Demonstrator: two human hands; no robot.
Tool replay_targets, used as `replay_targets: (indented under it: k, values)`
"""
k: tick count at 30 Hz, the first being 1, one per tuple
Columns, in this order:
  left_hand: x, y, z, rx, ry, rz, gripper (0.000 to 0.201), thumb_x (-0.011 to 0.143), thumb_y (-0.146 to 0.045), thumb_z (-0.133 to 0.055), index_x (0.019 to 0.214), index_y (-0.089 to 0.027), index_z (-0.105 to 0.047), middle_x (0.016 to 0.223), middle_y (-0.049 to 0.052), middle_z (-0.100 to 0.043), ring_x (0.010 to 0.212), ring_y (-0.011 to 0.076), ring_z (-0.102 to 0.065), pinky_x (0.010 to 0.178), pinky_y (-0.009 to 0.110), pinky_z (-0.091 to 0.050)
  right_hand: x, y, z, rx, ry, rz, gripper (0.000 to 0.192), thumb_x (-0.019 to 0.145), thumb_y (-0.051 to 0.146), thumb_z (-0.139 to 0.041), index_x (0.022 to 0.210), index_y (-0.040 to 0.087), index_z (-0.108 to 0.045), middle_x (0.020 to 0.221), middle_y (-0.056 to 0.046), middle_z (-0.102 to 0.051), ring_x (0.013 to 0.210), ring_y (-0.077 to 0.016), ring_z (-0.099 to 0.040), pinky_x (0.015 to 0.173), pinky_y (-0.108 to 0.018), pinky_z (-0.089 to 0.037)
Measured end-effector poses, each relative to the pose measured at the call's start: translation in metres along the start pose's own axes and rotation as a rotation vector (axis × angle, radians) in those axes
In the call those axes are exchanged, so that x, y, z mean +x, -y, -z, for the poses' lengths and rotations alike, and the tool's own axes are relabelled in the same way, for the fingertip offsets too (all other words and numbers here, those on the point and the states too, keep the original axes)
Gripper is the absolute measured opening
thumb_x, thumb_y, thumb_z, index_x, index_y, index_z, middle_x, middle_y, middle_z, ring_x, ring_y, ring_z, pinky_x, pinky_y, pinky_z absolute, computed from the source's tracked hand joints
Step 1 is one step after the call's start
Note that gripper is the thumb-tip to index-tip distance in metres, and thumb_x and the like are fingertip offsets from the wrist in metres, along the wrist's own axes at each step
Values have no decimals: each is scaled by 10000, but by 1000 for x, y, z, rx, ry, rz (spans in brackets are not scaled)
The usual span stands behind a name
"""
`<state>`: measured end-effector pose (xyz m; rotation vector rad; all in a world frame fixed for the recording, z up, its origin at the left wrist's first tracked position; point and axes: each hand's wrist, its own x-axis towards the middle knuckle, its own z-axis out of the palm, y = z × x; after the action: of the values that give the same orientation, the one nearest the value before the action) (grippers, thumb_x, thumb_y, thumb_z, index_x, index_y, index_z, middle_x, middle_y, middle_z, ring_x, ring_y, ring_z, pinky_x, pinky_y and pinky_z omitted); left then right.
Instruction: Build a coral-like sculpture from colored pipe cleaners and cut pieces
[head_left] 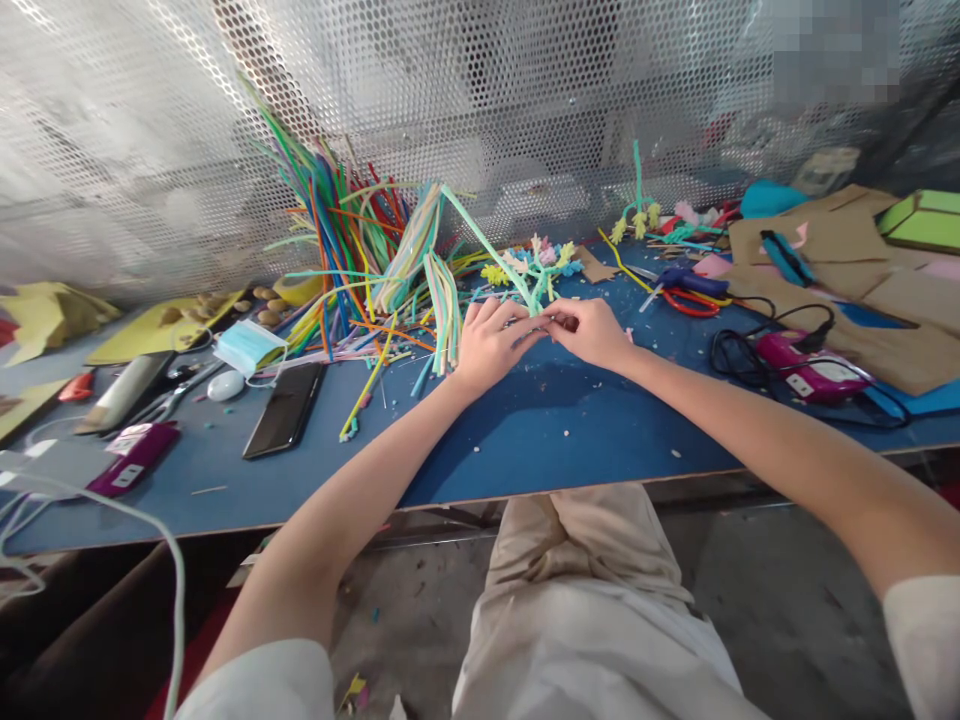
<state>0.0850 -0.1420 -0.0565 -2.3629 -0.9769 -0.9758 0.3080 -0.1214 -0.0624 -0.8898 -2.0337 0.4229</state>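
Note:
Fingertips of my left hand (489,342) and my right hand (592,332) meet above the blue table, both closed in a pinch. Between them is a mint-green pipe cleaner (487,240), whose long end slants up and to the left. Its lower end, at the fingers, is hidden. Just behind the hands lies a cluster of bent pipe-cleaner pieces (551,258) in green, yellow, pink and blue; whether it is joined to the held stem I cannot tell. A bundle of pale pipe cleaners (442,305) lies beside my left hand.
A big heap of coloured pipe cleaners (330,230) leans on the perforated metal screen (525,110). To the left are a phone (285,410), a face mask (250,345) and a purple power strip (135,458). On the right are pliers (690,285), another power strip (814,368) and cardboard (907,340).

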Motion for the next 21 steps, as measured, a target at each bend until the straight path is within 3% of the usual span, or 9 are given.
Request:
replay_targets:
  k: [7, 15, 21]
  values:
    - [2, 3, 5, -24, 10, -16, 208, 1019, -448, -636, 1095, -390, -821, 934, 37, -718, 890, 216, -595, 846, 409, -384, 0, 0, 1, -28, -5, 7, 209, 854, 259, -660, 990, 241, -818, 739, -21, -762, 657, -200, -674, 683, -343, -490]
    - [5, 2, 10, -68, 20, 45, 262, 1067, -405, -575, 1119, -256, -784, 1006, 63, -733, 933, 201, -673, 833, 375, -420, 0, 1, 2, -30, -9, -16, 217, 932, 437, -683, 945, 252, -796, 696, -16, -734, 654, -196, -666, 660, -341, -467]
    - [5, 2, 12, -91, 24, 37, 247, 1054, -428, -600, 1068, -247, -767, 1009, 60, -732, 944, 200, -680, 837, 355, -428, 4, -11, 7, 104, -127, -128, 257, 934, 489, -681, 912, 250, -773, 630, -7, -704, 558, -194, -644, 631, -368, -498]
